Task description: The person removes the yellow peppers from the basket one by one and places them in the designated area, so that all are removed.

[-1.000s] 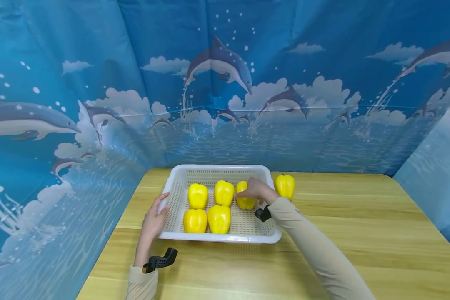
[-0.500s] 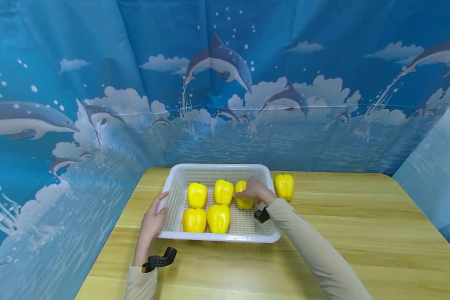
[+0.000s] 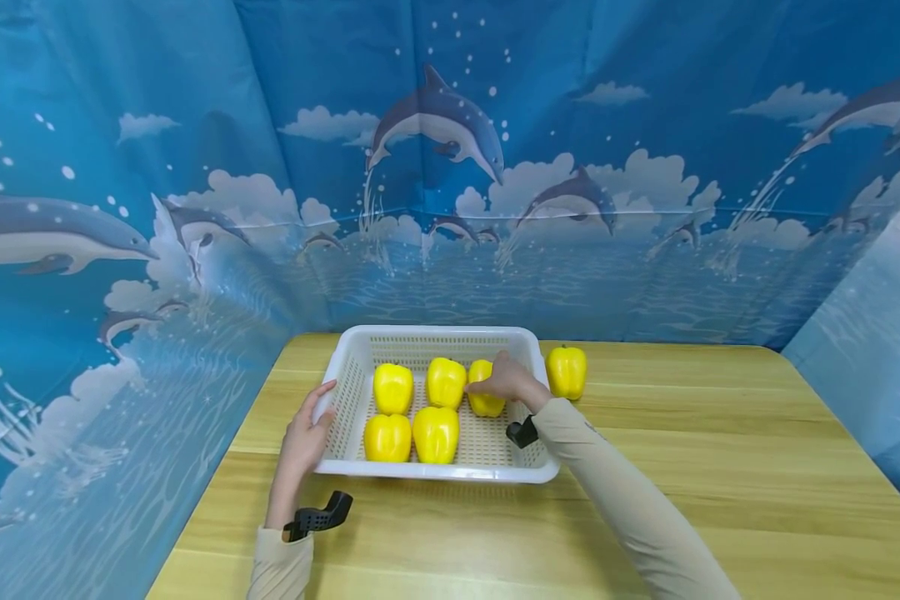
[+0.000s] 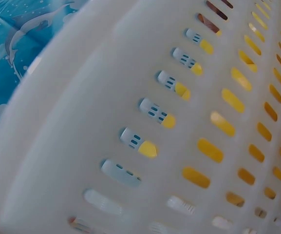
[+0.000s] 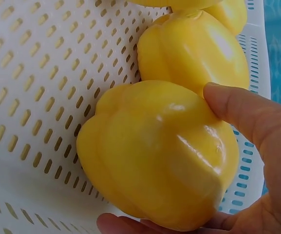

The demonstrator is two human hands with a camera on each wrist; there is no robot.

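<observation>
A white perforated plastic basket (image 3: 450, 472) holds several yellow bell peppers, two in the near row and the others behind. My right hand (image 3: 506, 379) reaches in over its right side and grips the rear-right bell pepper (image 3: 486, 405). In the right wrist view, the thumb lies on one side of this bell pepper (image 5: 155, 151) and fingers curl under the other. My left hand (image 3: 305, 437) holds the basket's left rim, some fingers hidden by the wall. The left wrist view shows only the slotted basket wall (image 4: 106, 83), with yellow behind its slots.
One more yellow bell pepper (image 3: 567, 373) stands on the wooden table (image 3: 720, 450), just outside the basket's right rim. A blue curtain printed with dolphins (image 3: 450, 133) hangs close behind the table and along its sides. Black cameras are strapped to both wrists.
Nearly nothing moves. The whole head view shifts slightly; both hands keep their places on the basket rim and the rear-right bell pepper.
</observation>
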